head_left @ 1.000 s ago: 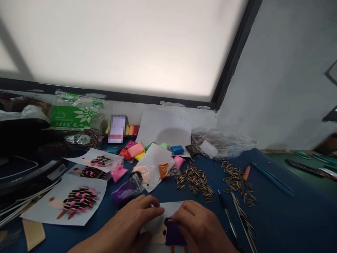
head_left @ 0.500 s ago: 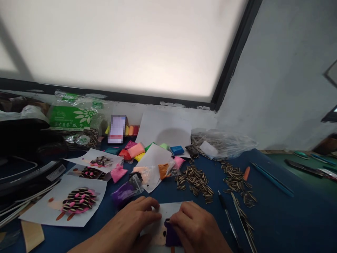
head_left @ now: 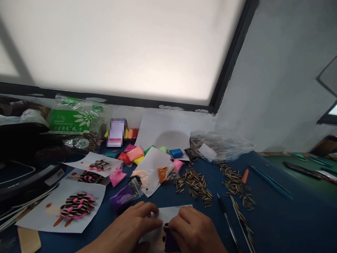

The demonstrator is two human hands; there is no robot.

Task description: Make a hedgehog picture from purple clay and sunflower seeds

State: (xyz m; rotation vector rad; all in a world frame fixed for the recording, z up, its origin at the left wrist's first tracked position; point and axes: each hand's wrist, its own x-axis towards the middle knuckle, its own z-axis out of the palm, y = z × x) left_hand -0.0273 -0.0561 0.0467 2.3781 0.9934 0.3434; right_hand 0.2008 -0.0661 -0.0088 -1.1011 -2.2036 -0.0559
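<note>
A white sheet of paper (head_left: 175,209) lies at the near edge, carrying purple clay (head_left: 171,242) and a pale clay part with a small black dot. My left hand (head_left: 134,223) rests on the sheet's left side, fingers apart and holding nothing. Over the purple clay, my right hand (head_left: 195,228) is closed in a pinch, its fingertips pressing a striped sunflower seed (head_left: 166,225) at the clay's upper edge. The palm hides much of the clay. Beyond the sheet lie a bag of purple clay (head_left: 126,193) and a pile of sunflower seeds (head_left: 195,182).
Finished hedgehog pictures (head_left: 76,207) lie at left. Packets of coloured clay (head_left: 135,153) and a phone (head_left: 116,133) stand further back. On the right are a pen (head_left: 228,221), tweezers (head_left: 242,225), blue tweezers (head_left: 271,182) and more seeds (head_left: 234,179).
The view has shifted slightly, so the table items sit a little lower and to the left. My right fingers stay at the purple clay's edge and cover more of it; my left hand stays on the sheet.
</note>
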